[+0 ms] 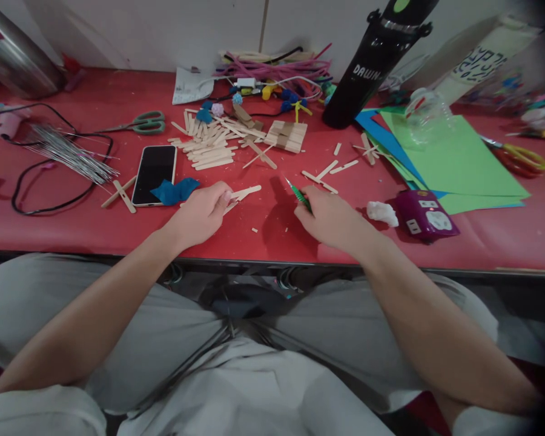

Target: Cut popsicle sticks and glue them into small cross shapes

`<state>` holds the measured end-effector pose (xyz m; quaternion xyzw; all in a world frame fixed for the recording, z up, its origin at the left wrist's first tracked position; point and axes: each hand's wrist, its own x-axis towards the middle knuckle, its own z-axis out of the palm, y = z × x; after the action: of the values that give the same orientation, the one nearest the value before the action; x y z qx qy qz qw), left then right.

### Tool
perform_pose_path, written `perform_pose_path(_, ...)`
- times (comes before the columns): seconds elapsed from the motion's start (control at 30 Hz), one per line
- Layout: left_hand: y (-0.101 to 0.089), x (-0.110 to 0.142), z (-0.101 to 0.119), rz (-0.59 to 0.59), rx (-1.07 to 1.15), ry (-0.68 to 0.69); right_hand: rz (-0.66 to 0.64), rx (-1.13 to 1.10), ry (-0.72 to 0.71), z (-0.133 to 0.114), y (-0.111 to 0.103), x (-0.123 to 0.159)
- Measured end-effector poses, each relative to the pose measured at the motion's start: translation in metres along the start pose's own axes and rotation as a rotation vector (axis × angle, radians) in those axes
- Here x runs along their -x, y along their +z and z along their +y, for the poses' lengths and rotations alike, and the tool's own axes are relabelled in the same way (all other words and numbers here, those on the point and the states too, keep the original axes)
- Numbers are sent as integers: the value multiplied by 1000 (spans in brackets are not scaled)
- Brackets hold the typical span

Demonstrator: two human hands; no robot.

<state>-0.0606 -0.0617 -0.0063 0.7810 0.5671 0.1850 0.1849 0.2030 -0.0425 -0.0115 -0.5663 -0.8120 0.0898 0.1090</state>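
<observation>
Dim, with seemingly blurry edges.

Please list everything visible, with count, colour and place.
table: one, red, middle
wooden sticks: many, pale, mostly centre
phone: one, black screen, left
crumpled piece: one, blue, overlapping phone
wires: many, silver, left
cable: count unclear, black, around wires
scissors: one, grey-green, back left
flask: one, silver, back left
paper slip: one, white, back centre
cords and trinkets: many, mixed colours, back centre
tall bottle: one, black, back right
lettered container: one, pale, back right
paper sheets: several, green and blue, right
plastic bottle: one, clear, over sheets
tools: some, yellow-handled, far right
socket box: one, purple, front right
lump: one, white, beside box
knife: one, green, front centre
left hand: one, holding sticks, front
right hand: one, holding knife, front
legs: two, grey-clothed, below
</observation>
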Motion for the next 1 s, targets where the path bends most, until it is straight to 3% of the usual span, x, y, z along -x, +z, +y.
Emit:
perform_pose_path(0.13,-6,-3,-5,-21,-208,-72,-22,-307,19,-18,0,1)
perform_pose_path(0.33,0,-8,-13,-13,-475,-186,-111,-609,-80,-31,12,7)
perform_pose_path(1.0,4,-12,-13,-5,-512,-145,-135,-433,-214,-52,10,0)
